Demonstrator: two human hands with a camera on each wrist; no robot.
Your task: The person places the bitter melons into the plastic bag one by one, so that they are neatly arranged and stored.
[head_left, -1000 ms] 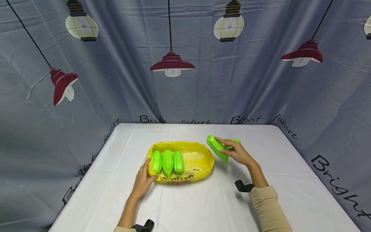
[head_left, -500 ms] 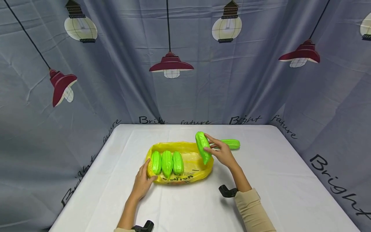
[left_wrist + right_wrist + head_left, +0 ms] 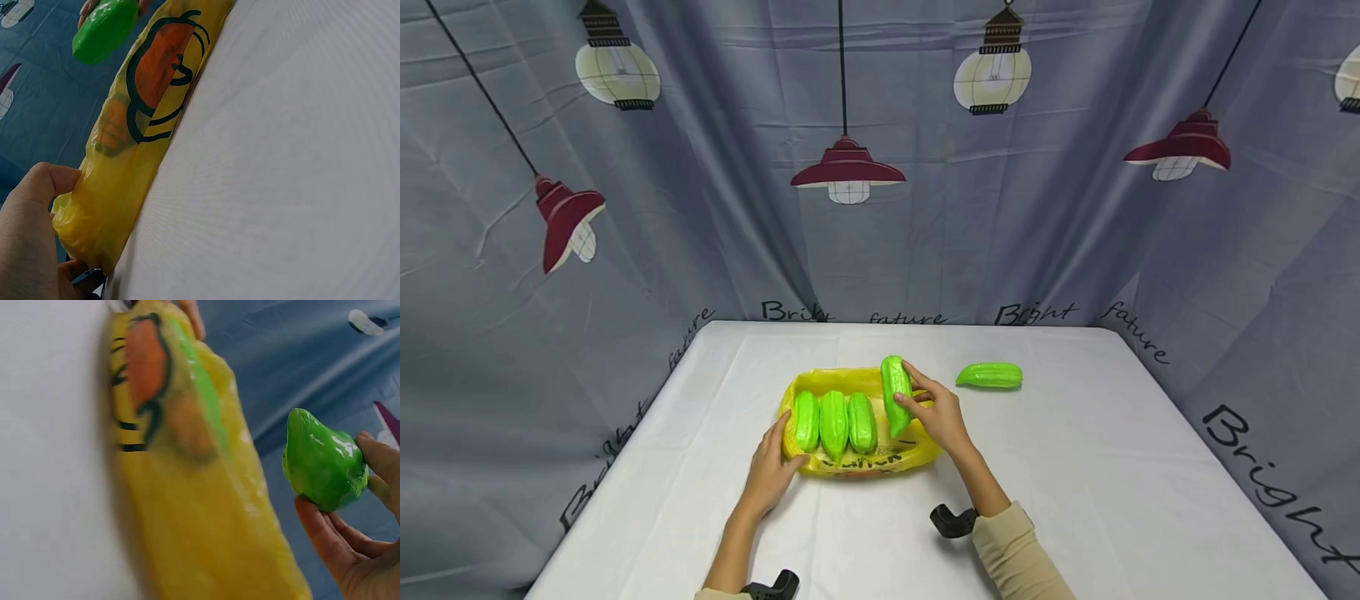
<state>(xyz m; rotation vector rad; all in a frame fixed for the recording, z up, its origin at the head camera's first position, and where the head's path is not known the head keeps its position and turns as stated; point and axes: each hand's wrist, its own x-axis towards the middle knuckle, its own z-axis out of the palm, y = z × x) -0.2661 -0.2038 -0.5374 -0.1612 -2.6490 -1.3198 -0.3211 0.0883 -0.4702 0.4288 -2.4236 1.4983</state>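
A yellow plastic bag [image 3: 917, 454] with printed sides is spread into an oval, its opening facing up. Inside its left half, three bright green, ridged gourds [image 3: 833, 425] lie side by side. My left hand [image 3: 769, 471] grips the bag's left end, thumb on the near wall in the left wrist view. Over the bag's right half, my right hand [image 3: 942, 417] holds another green gourd [image 3: 896, 396] between thumb and fingers, its pointed end tilted down toward me. The right wrist view shows this held gourd [image 3: 325, 462] from its tapered tip, beside the bag wall [image 3: 206, 531].
One more green gourd [image 3: 990, 375] lies on the white table [image 3: 1112, 467], right of and behind the bag. A grey-blue curtain [image 3: 925, 242] printed with lamps hangs behind the table and along both sides.
My right hand has carried its gourd leftward from beside the gourd on the table to above the bag's right half. The left hand stays on the bag's left end.
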